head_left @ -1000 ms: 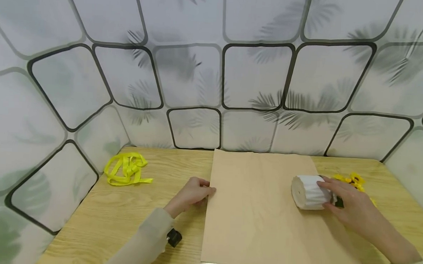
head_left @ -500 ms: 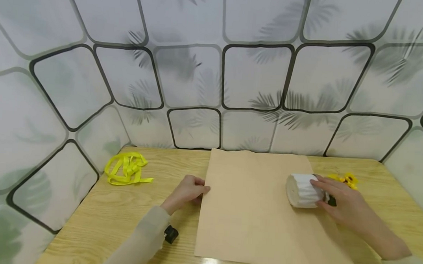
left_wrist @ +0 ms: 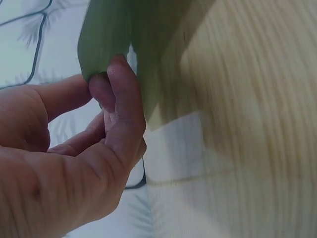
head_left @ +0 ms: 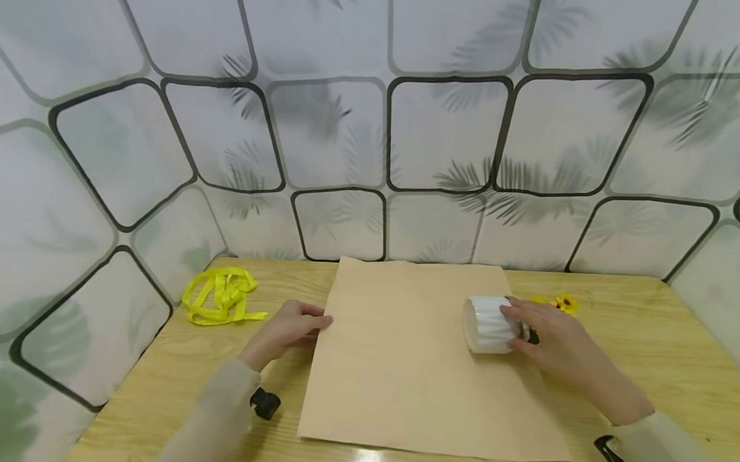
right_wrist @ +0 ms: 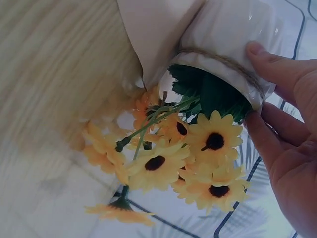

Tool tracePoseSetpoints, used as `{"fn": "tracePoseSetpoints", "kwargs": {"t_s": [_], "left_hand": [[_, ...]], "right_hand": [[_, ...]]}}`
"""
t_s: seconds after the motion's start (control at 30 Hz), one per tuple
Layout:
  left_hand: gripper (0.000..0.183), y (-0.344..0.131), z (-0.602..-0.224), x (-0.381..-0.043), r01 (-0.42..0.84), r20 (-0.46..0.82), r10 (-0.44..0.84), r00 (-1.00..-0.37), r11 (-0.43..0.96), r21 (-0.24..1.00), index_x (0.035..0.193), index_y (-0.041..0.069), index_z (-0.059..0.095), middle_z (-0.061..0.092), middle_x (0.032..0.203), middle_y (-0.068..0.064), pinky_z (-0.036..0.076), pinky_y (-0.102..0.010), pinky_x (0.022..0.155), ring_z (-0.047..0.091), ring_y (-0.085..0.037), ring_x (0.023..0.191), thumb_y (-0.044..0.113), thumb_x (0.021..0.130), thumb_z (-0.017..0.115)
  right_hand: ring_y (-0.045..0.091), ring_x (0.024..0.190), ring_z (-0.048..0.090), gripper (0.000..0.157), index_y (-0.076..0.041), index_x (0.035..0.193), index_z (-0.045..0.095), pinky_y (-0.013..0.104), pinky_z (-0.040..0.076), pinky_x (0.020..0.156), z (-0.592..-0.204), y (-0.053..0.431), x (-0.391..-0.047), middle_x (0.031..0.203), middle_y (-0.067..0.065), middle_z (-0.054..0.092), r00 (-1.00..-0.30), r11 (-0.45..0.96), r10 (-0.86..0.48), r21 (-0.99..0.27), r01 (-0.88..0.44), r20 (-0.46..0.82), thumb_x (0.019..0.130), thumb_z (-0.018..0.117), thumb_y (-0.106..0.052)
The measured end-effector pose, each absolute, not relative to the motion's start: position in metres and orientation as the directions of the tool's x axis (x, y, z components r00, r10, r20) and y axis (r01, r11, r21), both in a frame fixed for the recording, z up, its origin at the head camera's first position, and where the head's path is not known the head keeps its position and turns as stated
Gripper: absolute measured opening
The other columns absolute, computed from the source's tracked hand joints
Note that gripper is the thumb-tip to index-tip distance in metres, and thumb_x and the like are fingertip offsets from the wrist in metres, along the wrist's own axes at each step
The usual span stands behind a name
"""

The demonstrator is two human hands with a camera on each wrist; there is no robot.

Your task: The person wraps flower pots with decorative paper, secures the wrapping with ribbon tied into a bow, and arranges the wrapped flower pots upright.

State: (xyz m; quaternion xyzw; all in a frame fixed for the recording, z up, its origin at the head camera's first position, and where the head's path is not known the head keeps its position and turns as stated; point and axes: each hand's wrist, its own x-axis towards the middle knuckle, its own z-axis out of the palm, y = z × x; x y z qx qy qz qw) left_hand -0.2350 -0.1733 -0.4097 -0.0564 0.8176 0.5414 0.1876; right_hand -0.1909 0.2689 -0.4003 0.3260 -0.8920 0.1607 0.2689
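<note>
A large tan sheet of paper [head_left: 395, 370] lies on the table. My left hand [head_left: 286, 329] pinches its left edge between thumb and fingers; in the left wrist view the lifted paper [left_wrist: 106, 37] looks greenish. My right hand [head_left: 566, 350] grips a white ridged flowerpot [head_left: 491, 326], tipped on its side over the right part of the sheet, base facing left. Twine [right_wrist: 218, 62] circles the pot near its mouth. Out of the mouth come dark green leaves [right_wrist: 218, 94] and several yellow flowers [right_wrist: 214, 141] with dark centres, pointing right in the head view.
A loose tangle of yellow ribbon [head_left: 221, 297] lies at the back left of the wooden table [head_left: 152, 387]. A patterned white curtain [head_left: 325, 132] stands behind the table and along its sides.
The paper has slid left across the table, its left edge in my left hand. My right hand and the flowerpot have moved left with it.
</note>
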Motion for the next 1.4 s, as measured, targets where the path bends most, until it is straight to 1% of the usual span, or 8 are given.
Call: {"fn": "tracePoseSetpoints", "kwargs": {"t_s": [0.27, 0.6, 0.73, 0.83, 1.0, 1.17, 1.27, 1.4], "left_hand": [[0.054, -0.196, -0.399, -0.229, -0.298, -0.360, 0.123, -0.925, 0.353, 0.887, 0.142, -0.012, 0.049, 0.063, 0.130, -0.021, 0.061, -0.033, 0.084, 0.067, -0.015, 0.099, 0.022, 0.102, 0.063], [0.053, -0.209, -0.382, -0.230, -0.254, -0.312, 0.146, -0.939, 0.319, 0.913, 0.145, -0.009, 0.049, 0.063, 0.130, -0.016, 0.060, -0.027, 0.084, 0.066, -0.010, 0.096, 0.024, 0.105, 0.060], [0.057, -0.215, -0.376, -0.231, -0.228, -0.284, 0.159, -0.946, 0.298, 0.927, 0.148, -0.009, 0.045, 0.062, 0.122, -0.009, 0.059, -0.023, 0.081, 0.062, -0.008, 0.093, 0.026, 0.105, 0.059], [0.059, -0.218, -0.371, -0.230, -0.214, -0.257, 0.168, -0.952, 0.237, 0.948, 0.149, -0.010, 0.042, 0.063, 0.114, -0.001, 0.058, -0.022, 0.078, 0.062, -0.007, 0.090, 0.026, 0.105, 0.059], [0.065, -0.218, -0.361, -0.229, -0.198, -0.211, 0.194, -0.958, 0.082, 0.977, 0.155, -0.008, 0.033, 0.067, 0.114, 0.007, 0.059, -0.022, 0.082, 0.068, -0.002, 0.096, 0.026, 0.106, 0.058], [0.069, -0.206, -0.347, -0.228, -0.212, -0.195, 0.215, -0.957, -0.058, 0.976, 0.159, -0.003, 0.026, 0.064, 0.120, 0.006, 0.059, -0.024, 0.083, 0.069, -0.003, 0.100, 0.029, 0.106, 0.057], [0.068, -0.194, -0.337, -0.227, -0.212, -0.177, 0.237, -0.955, -0.130, 0.969, 0.159, -0.002, 0.022, 0.066, 0.115, 0.006, 0.060, -0.023, 0.082, 0.070, -0.004, 0.096, 0.027, 0.107, 0.055], [0.059, -0.175, -0.325, -0.228, -0.207, -0.152, 0.256, -0.955, -0.206, 0.956, 0.155, 0.000, 0.027, 0.069, 0.107, 0.006, 0.061, -0.022, 0.079, 0.071, -0.005, 0.091, 0.023, 0.108, 0.054]], "right_hand": [[0.042, 0.104, 0.071, 0.056, 0.002, 0.121, 0.073, 0.054, 0.059, 0.083, -0.393, 0.247, -0.197, 0.123, 0.026, 0.071, -0.676, 0.735, -0.515, -0.133, -0.664, 0.527, 0.069, 0.093, -0.008], [0.042, 0.110, 0.070, 0.054, 0.002, 0.124, 0.072, 0.055, 0.058, 0.088, -0.389, 0.234, -0.196, 0.126, 0.025, 0.070, -0.707, 0.736, -0.519, -0.170, -0.655, 0.480, 0.074, 0.090, -0.008], [0.042, 0.111, 0.070, 0.053, 0.001, 0.124, 0.072, 0.059, 0.056, 0.092, -0.388, 0.229, -0.197, 0.126, 0.025, 0.070, -0.704, 0.729, -0.530, -0.171, -0.663, 0.472, 0.075, 0.090, -0.011], [0.041, 0.108, 0.071, 0.053, 0.001, 0.123, 0.072, 0.060, 0.056, 0.092, -0.388, 0.225, -0.200, 0.125, 0.025, 0.071, -0.682, 0.716, -0.543, -0.156, -0.681, 0.490, 0.074, 0.091, -0.012], [0.040, 0.108, 0.071, 0.053, 0.001, 0.122, 0.073, 0.057, 0.057, 0.091, -0.386, 0.218, -0.202, 0.125, 0.024, 0.071, -0.663, 0.707, -0.550, -0.139, -0.693, 0.509, 0.074, 0.091, -0.013], [0.038, 0.105, 0.071, 0.053, 0.000, 0.124, 0.072, 0.050, 0.059, 0.084, -0.384, 0.213, -0.203, 0.127, 0.023, 0.070, -0.674, 0.713, -0.555, -0.139, -0.687, 0.487, 0.076, 0.090, -0.015], [0.037, 0.103, 0.071, 0.053, 0.000, 0.123, 0.073, 0.048, 0.059, 0.082, -0.384, 0.210, -0.205, 0.127, 0.023, 0.071, -0.673, 0.714, -0.557, -0.133, -0.687, 0.487, 0.076, 0.090, -0.016], [0.037, 0.101, 0.071, 0.053, 0.001, 0.122, 0.073, 0.047, 0.060, 0.081, -0.386, 0.207, -0.206, 0.125, 0.023, 0.071, -0.664, 0.709, -0.562, -0.126, -0.693, 0.494, 0.075, 0.091, -0.017]]}}
